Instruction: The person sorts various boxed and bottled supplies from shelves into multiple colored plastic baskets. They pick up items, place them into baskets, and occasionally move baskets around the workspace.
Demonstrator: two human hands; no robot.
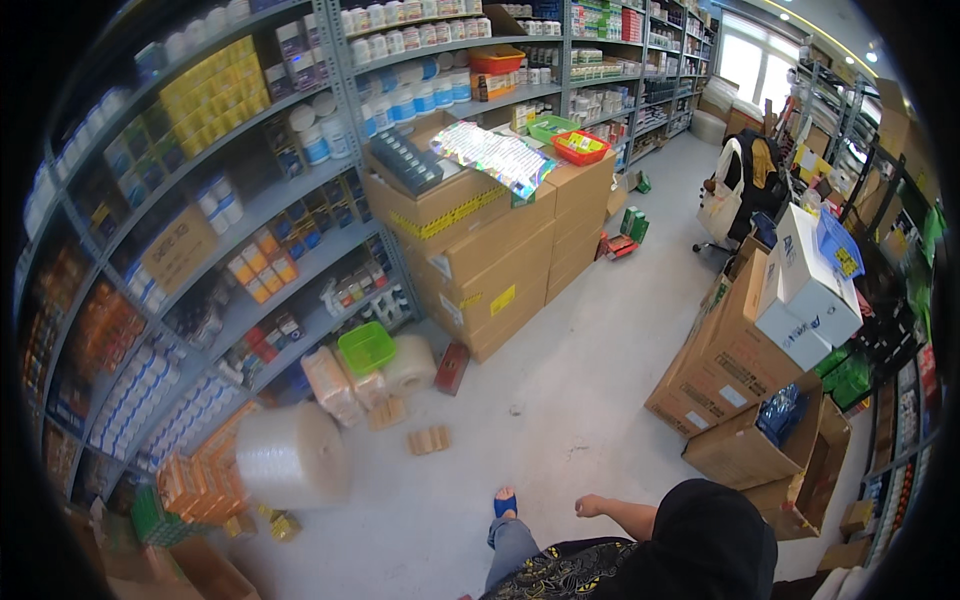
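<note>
My right hand (590, 507) reaches out from a black sleeve (715, 530) at the lower edge, above the grey floor. Its fingers look loosely curled in, and no thing shows in it. Nothing is touched by it; the nearest thing is my own foot in a blue sandal (505, 503), to its left. My left hand is out of the picture. To the right stand open cardboard boxes (735, 460), one with dark blue packets (783, 412) inside. Further ahead, a stack of closed cartons (500, 265) carries a shiny silver sheet (495, 155).
Metal shelves (270, 205) full of bottles and boxes line the left. Beside them on the floor lie a big roll of bubble wrap (290, 455), a green bin (367, 347) and a small wooden piece (429, 440). A chair with bags (740, 190) stands far right.
</note>
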